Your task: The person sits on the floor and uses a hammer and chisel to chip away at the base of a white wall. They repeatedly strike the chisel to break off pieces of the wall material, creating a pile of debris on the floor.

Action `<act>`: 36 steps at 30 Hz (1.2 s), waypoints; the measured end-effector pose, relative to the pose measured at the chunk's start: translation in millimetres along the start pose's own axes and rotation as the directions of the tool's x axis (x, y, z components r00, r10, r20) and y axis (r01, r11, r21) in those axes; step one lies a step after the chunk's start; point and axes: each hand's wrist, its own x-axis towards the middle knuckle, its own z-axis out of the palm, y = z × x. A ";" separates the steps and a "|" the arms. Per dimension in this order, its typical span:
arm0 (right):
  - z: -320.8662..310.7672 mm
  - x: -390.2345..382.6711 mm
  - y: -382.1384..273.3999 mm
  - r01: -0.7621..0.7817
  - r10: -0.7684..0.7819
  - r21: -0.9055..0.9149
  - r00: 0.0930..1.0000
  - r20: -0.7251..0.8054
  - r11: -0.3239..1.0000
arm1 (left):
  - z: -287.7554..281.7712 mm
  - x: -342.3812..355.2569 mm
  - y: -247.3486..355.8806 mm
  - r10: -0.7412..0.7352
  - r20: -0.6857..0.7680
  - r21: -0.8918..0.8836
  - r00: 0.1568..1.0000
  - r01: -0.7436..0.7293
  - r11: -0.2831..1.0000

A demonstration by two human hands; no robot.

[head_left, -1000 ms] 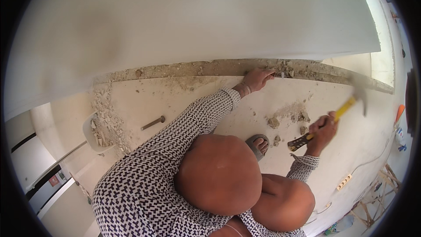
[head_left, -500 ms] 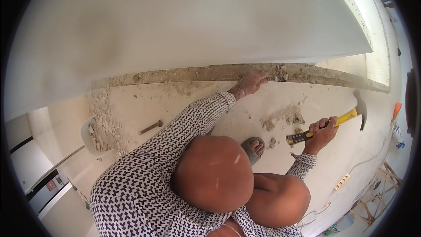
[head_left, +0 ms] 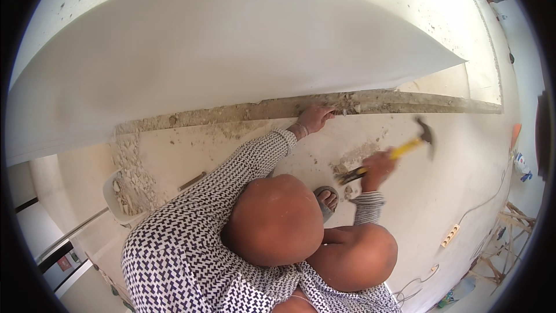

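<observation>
My right hand (head_left: 379, 169) is wrapped round the yellow-and-black handle of a claw hammer (head_left: 408, 148), blurred by motion over the pale floor. The dark hammer head points away and to the right. My left hand (head_left: 316, 118) is closed at the edge of a rough, chipped channel (head_left: 231, 112) along the foot of a white wall panel. Its fingers curl toward loose rubble; a small pale bit shows just past the fingertips, and what they hold I cannot make out. A short metal rod (head_left: 191, 181) lies on the floor left of my left forearm.
A white tub (head_left: 111, 196) with broken chunks stands at the left beside scattered rubble (head_left: 134, 165). Mortar lumps (head_left: 347, 192) lie near my sandalled foot (head_left: 328, 198). At the right are a power strip (head_left: 450, 235) with its cord and some wooden pieces (head_left: 512, 218).
My right hand has swung the hammer leftward and up toward the channel. My left hand stays at the channel's edge, while the whole view has shifted slightly.
</observation>
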 end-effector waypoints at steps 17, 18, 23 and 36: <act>-2.4 0.5 -22.3 -0.162 0.162 -0.025 0.987 0.001 0.986 | 14.4 6.2 -23.0 -0.013 0.019 0.236 1.000 0.008 0.972; 0.2 -1.6 -17.9 -0.207 0.210 -0.050 0.976 0.054 0.977 | 13.7 6.9 -27.6 -0.098 0.030 0.216 0.995 0.089 0.972; -1.7 -7.5 -23.4 -0.211 0.250 -0.294 0.963 0.103 0.932 | 20.9 6.4 -39.1 -0.013 -0.039 0.265 0.999 0.023 0.964; -4.8 -27.9 -19.2 -0.092 0.172 -0.412 0.972 0.163 0.906 | 11.5 6.2 -24.0 -0.040 0.074 0.367 0.996 0.010 0.930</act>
